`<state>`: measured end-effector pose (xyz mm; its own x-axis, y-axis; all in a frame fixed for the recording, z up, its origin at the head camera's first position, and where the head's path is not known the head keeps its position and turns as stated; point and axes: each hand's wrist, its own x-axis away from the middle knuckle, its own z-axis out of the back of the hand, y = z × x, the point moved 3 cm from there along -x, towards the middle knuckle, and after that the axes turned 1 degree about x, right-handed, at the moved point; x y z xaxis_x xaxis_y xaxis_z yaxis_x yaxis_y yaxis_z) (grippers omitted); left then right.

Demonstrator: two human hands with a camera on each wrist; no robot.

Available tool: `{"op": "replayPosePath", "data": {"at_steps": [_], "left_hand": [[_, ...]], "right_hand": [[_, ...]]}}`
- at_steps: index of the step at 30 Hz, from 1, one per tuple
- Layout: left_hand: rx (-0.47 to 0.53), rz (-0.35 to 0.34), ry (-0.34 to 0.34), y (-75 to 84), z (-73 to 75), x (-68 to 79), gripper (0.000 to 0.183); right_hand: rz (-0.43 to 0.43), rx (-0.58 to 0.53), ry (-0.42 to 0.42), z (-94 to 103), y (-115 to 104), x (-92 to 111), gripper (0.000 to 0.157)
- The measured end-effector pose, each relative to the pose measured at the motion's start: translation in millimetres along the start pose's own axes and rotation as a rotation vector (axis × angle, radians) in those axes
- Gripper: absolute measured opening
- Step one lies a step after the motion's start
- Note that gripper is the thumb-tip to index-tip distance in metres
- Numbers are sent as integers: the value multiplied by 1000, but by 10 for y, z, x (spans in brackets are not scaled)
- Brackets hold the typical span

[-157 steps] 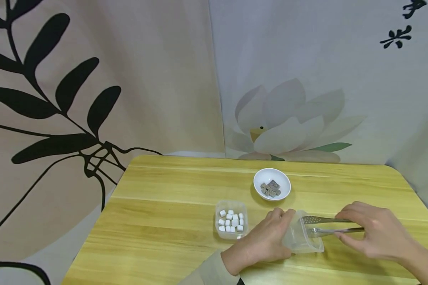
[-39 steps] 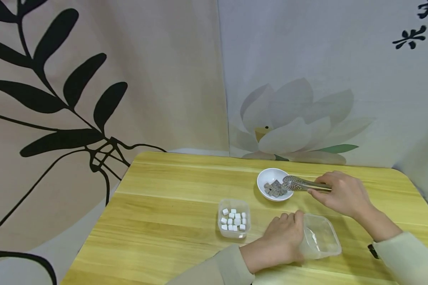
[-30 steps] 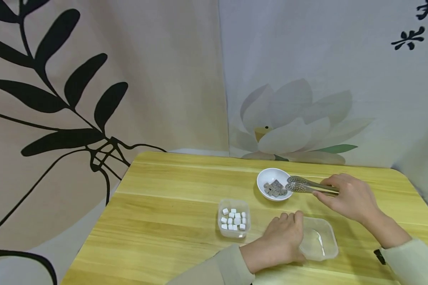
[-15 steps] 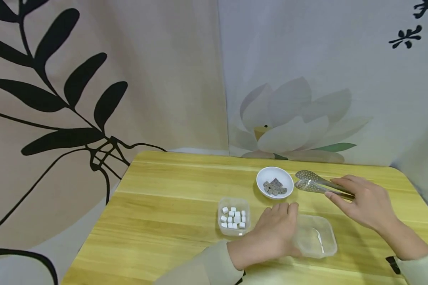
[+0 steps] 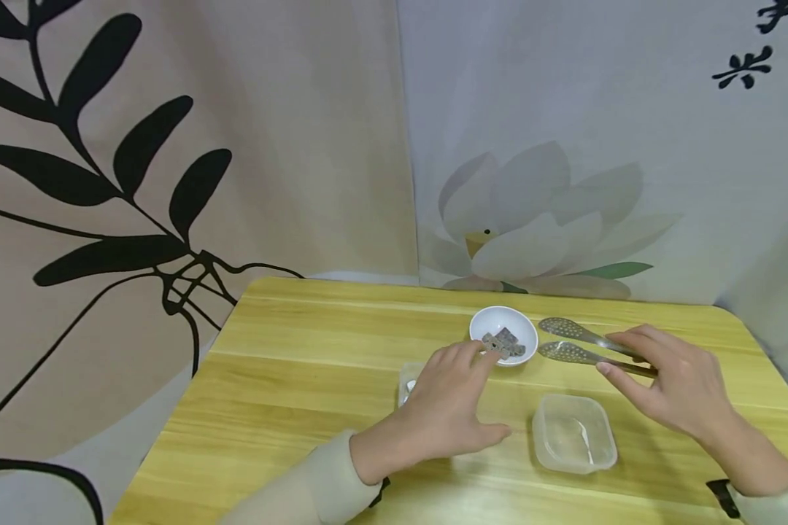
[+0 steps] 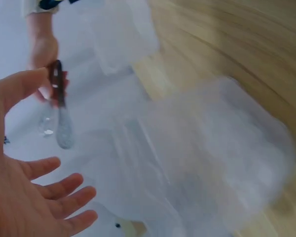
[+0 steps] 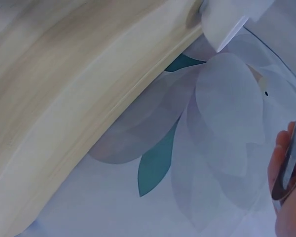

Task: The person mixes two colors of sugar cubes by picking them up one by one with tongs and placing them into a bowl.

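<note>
My left hand (image 5: 443,405), fingers spread and holding nothing, hovers over a small clear plastic container (image 5: 407,373). It hides most of that container and the white cubes inside. In my right hand (image 5: 679,383) is a pair of metal tongs (image 5: 568,328), its perforated tips apart and just right of the white bowl (image 5: 492,317). Grey cubes (image 5: 507,343) lie in the bowl. A second clear plastic container (image 5: 571,437) stands upright between the hands, with a bright glint inside. The left wrist view shows the tongs (image 6: 64,129) beyond my open fingers; a container (image 6: 237,143) there is blurred.
The wooden table (image 5: 302,343) extends widely to the left of the containers. At its back edge hangs a curtain (image 5: 315,146) printed with dark leaves and a pale flower. The right wrist view catches the table's edge and the white bowl (image 7: 222,22).
My left hand has let go of the right-hand container and moved left. That container, tilted earlier, now stands upright. The tongs went from inside it to the bowl, then drew back right, spreading.
</note>
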<state>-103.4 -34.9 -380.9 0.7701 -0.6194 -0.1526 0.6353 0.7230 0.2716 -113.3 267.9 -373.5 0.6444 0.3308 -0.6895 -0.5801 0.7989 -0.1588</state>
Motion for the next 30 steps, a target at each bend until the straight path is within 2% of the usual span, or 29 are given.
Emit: {"op": "replayPosePath", "data": {"at_steps": [7,13,18,25,30], "left_hand": [[32,38,31,-296,-31,201,107],[106,112,-34,-542,-71,375,125],[160,161,-71,-737,-100,505,135],[138,162,-71,-987,-132,633,142],[148,169,-90,-1109,-170,661,144]], "right_hand": [[39,-1,32,-22,-115,-8,63],[80,-18,88,-89,-224,-26,64],[99,-32,84,-124,-316,-18,63],[115,-46,90,-156,-386,-17,61],[128,-40,98,-166,-408,-17,60]]}}
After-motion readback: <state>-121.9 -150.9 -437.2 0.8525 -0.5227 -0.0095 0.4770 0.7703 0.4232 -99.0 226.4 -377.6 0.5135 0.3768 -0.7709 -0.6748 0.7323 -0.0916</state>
